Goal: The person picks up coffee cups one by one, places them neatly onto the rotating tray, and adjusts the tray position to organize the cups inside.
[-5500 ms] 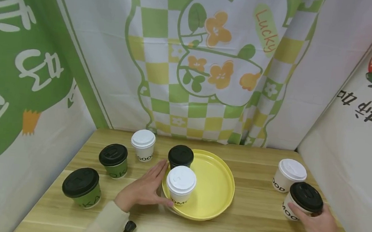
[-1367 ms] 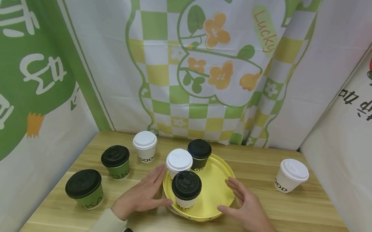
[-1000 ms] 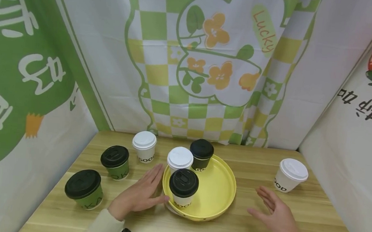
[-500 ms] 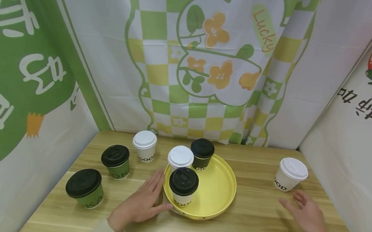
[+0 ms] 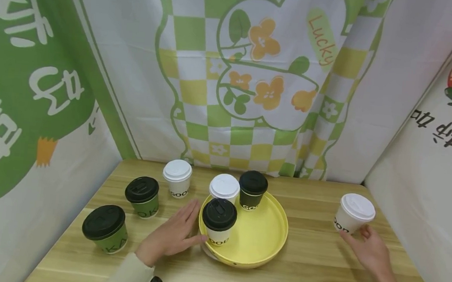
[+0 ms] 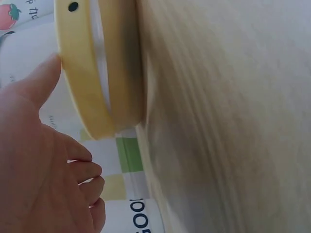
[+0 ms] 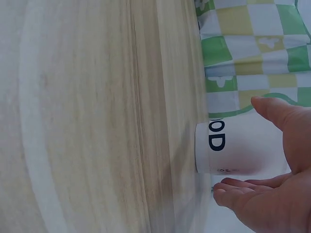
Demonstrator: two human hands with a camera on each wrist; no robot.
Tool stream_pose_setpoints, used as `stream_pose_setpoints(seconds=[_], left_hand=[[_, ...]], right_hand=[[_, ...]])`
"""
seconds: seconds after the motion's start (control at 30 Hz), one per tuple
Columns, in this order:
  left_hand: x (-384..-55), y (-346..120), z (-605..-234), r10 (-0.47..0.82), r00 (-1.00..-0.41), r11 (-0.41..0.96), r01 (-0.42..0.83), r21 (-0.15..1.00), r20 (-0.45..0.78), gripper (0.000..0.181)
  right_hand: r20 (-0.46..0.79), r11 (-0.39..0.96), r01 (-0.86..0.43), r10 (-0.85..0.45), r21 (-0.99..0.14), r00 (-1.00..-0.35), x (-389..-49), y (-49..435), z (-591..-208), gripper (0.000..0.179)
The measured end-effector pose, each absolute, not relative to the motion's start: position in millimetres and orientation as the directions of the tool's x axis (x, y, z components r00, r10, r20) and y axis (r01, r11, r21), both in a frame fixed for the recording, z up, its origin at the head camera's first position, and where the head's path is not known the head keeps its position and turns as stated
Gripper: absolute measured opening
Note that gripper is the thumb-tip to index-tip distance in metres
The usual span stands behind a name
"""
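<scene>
My left hand (image 5: 172,234) has its fingers extended along the left side of a round yellow tray (image 5: 262,237). In the left wrist view, the thumb touches the tray rim (image 6: 80,73). On the tray stand a white-lidded paper cup (image 5: 224,187), a black paper cup (image 5: 252,191) and, at front left, a white paper cup with a black lid (image 5: 220,218). Over at the right, my right hand (image 5: 372,254) is beside a white-lidded paper cup (image 5: 353,213). In the right wrist view, thumb and fingers are spread on either side of this cup (image 7: 243,145), not visibly gripping it.
Left of the tray stand two green cups with black lids, a front one (image 5: 105,229) and a back one (image 5: 142,196), plus a white-lidded cup (image 5: 177,177). Printed cloth (image 5: 261,95) walls the wooden table (image 5: 307,271) at the back and sides.
The black-lidded white cup went from my right hand at the right onto the tray. That hand then moved back right to the white-lidded cup. The tray's cups have shifted round clockwise.
</scene>
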State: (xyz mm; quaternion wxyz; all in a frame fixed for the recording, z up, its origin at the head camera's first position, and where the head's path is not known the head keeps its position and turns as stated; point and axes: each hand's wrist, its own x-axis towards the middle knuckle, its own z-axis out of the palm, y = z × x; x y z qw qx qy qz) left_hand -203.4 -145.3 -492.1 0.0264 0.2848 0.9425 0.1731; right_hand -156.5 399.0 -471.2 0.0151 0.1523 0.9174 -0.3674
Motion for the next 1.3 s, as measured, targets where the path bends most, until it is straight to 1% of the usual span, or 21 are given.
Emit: stream_pose_setpoints(seconds=[0.13, 0.23, 0.43, 0.63, 0.77, 0.93, 1.1, 1.3], left_hand=[[-201, -149, -486, 0.531, -0.846, 0.783, 0.508, 0.359, 0.04, 0.096], [-196, -150, -483, 0.539, -0.842, 0.776, 0.51, 0.372, 0.03, 0.096], [-185, -145, -481, 0.56, -0.829, 0.758, 0.516, 0.399, 0.009, 0.099], [-179, -139, -480, 0.537, -0.844, 0.764, 0.479, 0.432, -0.014, 0.102], [-180, -136, -483, 0.531, -0.847, 0.77, 0.47, 0.432, -0.026, 0.104], [-184, -134, -488, 0.531, -0.847, 0.772, 0.476, 0.421, -0.016, 0.108], [-191, -135, -493, 0.532, -0.847, 0.77, 0.486, 0.414, 0.004, 0.111], [-200, -138, -495, 0.55, -0.835, 0.757, 0.497, 0.424, -0.004, 0.112]], right_hand=[[-0.146, 0.657, 0.305, 0.286, -0.69, -0.947, -162, 400, -473, 0.11], [-0.133, 0.645, 0.301, 0.296, -0.703, -0.946, -164, 400, -475, 0.111], [-0.052, 0.635, 0.266, 0.335, -0.725, -0.941, -169, 397, -478, 0.104], [0.013, 0.602, 0.253, 0.401, -0.758, -0.916, -178, 391, -484, 0.097], [0.054, 0.589, 0.274, 0.478, -0.76, -0.877, -186, 388, -491, 0.093], [0.071, 0.547, 0.287, 0.542, -0.786, -0.838, -192, 386, -499, 0.094], [0.076, 0.524, 0.282, 0.56, -0.803, -0.825, -197, 388, -503, 0.096], [0.08, 0.536, 0.28, 0.551, -0.796, -0.831, -198, 387, -500, 0.095]])
